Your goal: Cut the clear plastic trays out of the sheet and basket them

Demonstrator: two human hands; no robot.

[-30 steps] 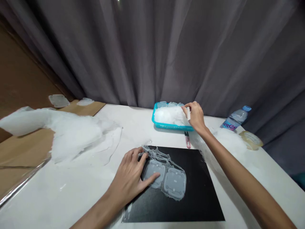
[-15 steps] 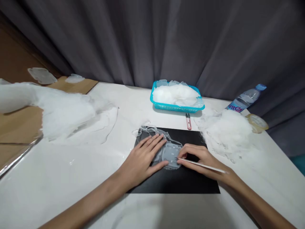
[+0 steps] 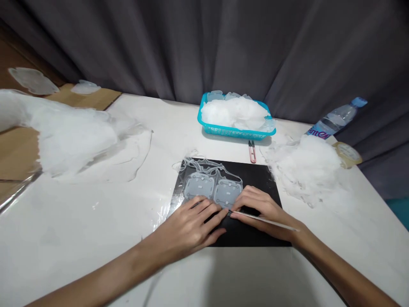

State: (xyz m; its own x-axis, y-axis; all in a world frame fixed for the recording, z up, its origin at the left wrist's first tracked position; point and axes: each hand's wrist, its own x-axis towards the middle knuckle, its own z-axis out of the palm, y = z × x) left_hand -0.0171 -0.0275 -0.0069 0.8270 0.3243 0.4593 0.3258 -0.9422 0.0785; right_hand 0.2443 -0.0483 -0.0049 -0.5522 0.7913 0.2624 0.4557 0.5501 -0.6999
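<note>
Two translucent, rounded-square plastic pieces, the left one (image 3: 200, 186) and the right one (image 3: 228, 192), lie side by side on a black mat (image 3: 255, 175). Stringy clear scraps (image 3: 204, 163) curl along their far edge. My left hand (image 3: 194, 221) rests with fingers stretched out over the near edge of the pieces, pressing nothing into its palm. In my right hand (image 3: 257, 207) a slim pale pen-like tool (image 3: 271, 222) is pinched like a pen. Its dark tip meets the right piece's near edge, close to my left fingertips; the tip's exact shape is unclear.
Behind the mat are a blue basket (image 3: 236, 132) heaped with white fluffy material and pink thread snips (image 3: 252, 152). White fluff with scraps (image 3: 315, 166), a water bottle (image 3: 335, 119) and a tape roll (image 3: 347, 154) lie right. Another white heap (image 3: 76, 138) lies left on cardboard (image 3: 19, 149).
My left hand has slid nearer to me, uncovering the left plastic piece. The tool's tip has gone from the right piece's face to its near edge. The view has shifted slightly.
</note>
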